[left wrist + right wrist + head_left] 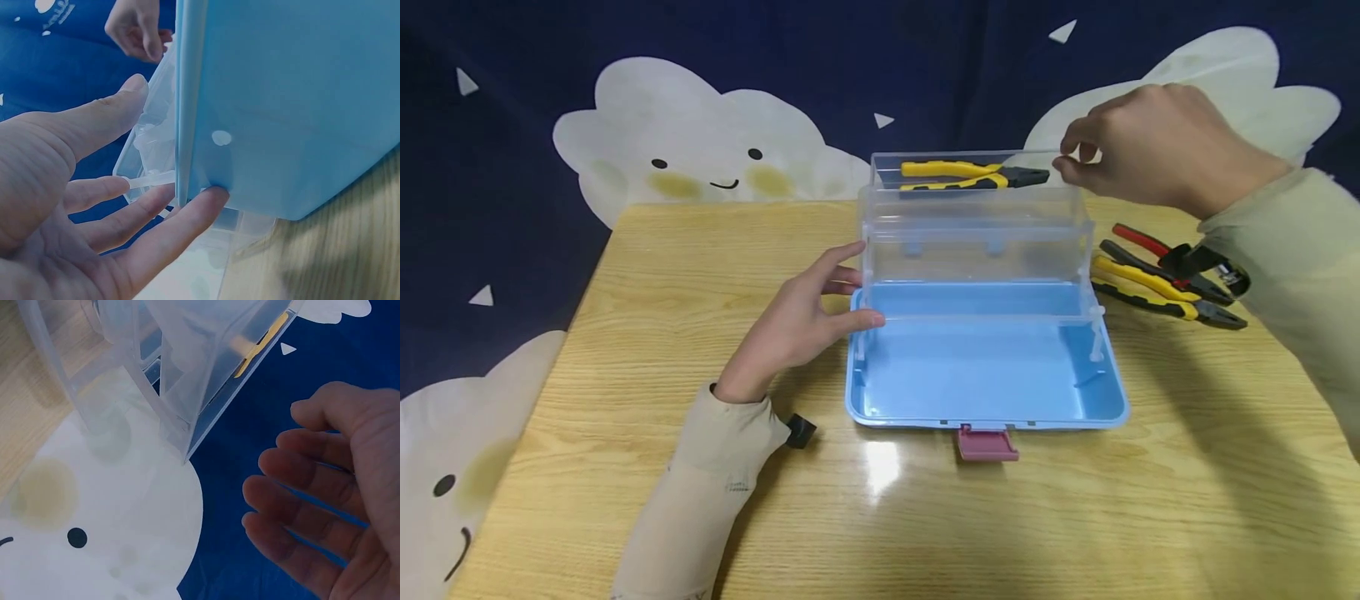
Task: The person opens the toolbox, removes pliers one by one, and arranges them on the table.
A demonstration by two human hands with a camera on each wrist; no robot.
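A blue toolbox (pixel 970 379) stands unfolded on the table, its clear plastic trays (pixel 977 257) raised in steps above the base. Yellow-and-black pliers (pixel 955 169) lie in the top tray. My left hand (pixel 808 312) is at the left side of the box, thumb over the rim and fingers spread; the left wrist view shows fingertips (pixel 215 199) against the blue wall. Near the top tray's right end hovers my right hand (pixel 1157 146). Its fingers (pixel 275 494) are loosely bent, apart from the tray in the right wrist view, with nothing between them.
Right of the box, yellow-and-black pliers (pixel 1157 283) and red-handled pliers (pixel 1138 240) lie on the wooden table (pixel 737 242), partly behind the right sleeve's wrist camera. A pink latch (pixel 987 446) sticks out at the box's front. Behind hangs a dark blue cloth (pixel 820 50) with clouds.
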